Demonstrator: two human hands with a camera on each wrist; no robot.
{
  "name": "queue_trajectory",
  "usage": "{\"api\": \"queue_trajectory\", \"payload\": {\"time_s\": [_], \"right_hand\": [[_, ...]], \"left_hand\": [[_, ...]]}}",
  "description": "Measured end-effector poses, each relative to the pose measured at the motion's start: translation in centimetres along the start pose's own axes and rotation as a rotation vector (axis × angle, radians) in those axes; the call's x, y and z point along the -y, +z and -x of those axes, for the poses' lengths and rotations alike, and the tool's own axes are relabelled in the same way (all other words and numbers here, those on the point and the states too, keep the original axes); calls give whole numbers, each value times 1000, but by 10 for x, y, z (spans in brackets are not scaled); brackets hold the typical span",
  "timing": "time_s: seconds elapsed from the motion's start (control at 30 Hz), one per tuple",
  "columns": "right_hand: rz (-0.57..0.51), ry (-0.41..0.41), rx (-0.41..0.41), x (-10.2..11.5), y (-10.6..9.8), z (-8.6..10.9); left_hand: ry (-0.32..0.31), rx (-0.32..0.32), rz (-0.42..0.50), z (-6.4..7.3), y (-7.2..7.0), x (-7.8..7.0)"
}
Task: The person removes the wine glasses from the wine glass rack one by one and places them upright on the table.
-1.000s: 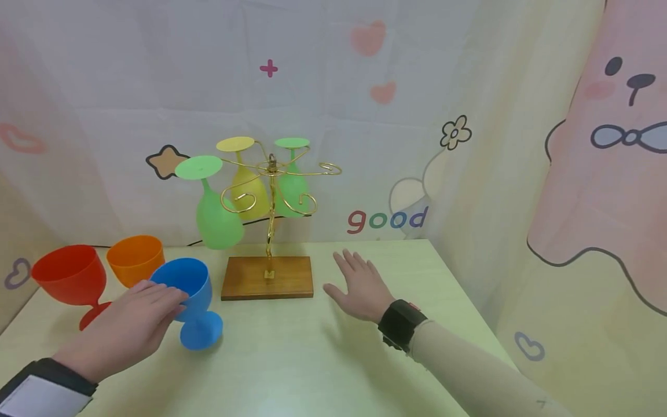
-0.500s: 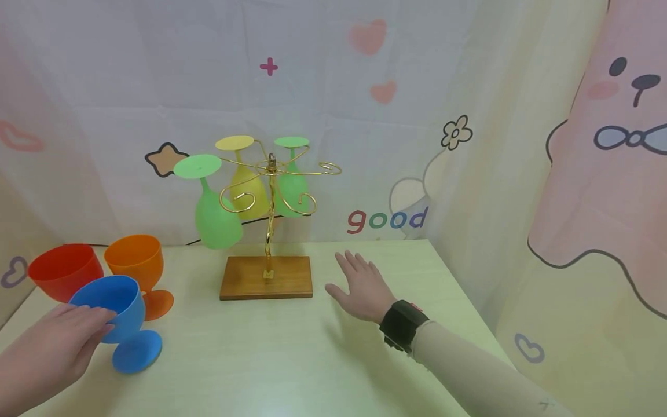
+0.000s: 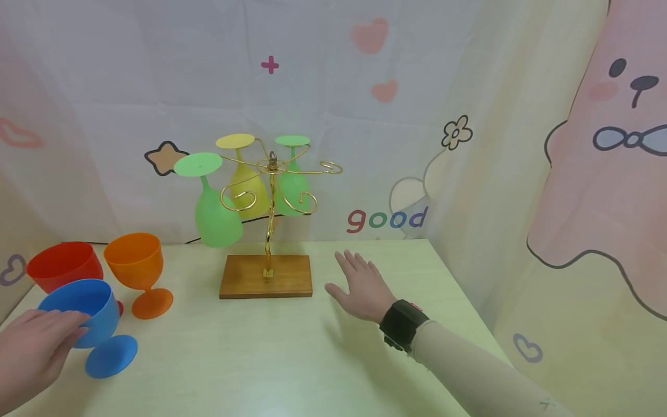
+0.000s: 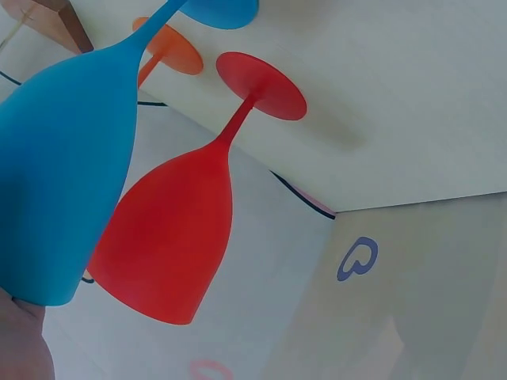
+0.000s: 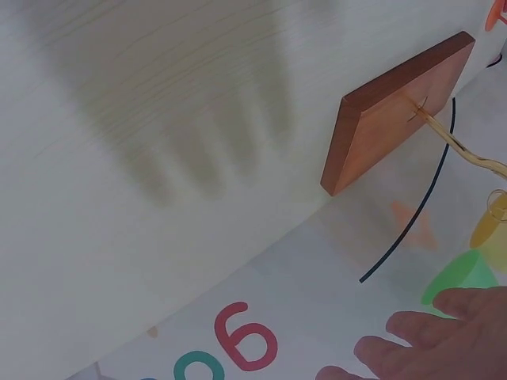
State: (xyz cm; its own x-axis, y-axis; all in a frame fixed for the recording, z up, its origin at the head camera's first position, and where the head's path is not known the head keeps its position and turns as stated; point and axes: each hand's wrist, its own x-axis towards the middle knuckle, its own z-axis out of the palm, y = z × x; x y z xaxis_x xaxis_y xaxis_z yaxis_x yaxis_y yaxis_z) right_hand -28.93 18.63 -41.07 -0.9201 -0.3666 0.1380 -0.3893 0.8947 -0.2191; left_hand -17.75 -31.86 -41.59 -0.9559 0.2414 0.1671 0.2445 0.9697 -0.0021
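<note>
My left hand (image 3: 33, 353) pinches the rim of a blue plastic goblet (image 3: 104, 321), at the left of the head view. Its foot is low over the table; I cannot tell whether it touches. Just behind it stands a red goblet (image 3: 65, 269), partly hidden by the blue one, with an orange goblet (image 3: 135, 266) to the right. In the left wrist view, the blue bowl (image 4: 67, 174) overlaps the red one (image 4: 174, 229). My right hand (image 3: 362, 286) hovers over the table with fingers straight, holding nothing, right of the rack's wooden base (image 3: 266, 278).
A gold wire rack (image 3: 271, 214) stands mid-table. Upside down on it hang a front green goblet (image 3: 216, 217), a yellow goblet (image 3: 250, 188) and a rear green goblet (image 3: 294, 185). Several curled arms stick out. A printed curtain (image 3: 333, 87) closes off the back and sides.
My left hand has carried the blue goblet leftward, away from the rack and in front of the red goblet. The orange goblet's foot has come into sight. My right hand has hardly moved.
</note>
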Motion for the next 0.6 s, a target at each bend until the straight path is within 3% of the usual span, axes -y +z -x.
{"api": "queue_trajectory", "payload": {"time_s": [0.6], "right_hand": [[9,4,0,-1,0,-1]], "left_hand": [[-43,7,37,-1,-1,2]]}}
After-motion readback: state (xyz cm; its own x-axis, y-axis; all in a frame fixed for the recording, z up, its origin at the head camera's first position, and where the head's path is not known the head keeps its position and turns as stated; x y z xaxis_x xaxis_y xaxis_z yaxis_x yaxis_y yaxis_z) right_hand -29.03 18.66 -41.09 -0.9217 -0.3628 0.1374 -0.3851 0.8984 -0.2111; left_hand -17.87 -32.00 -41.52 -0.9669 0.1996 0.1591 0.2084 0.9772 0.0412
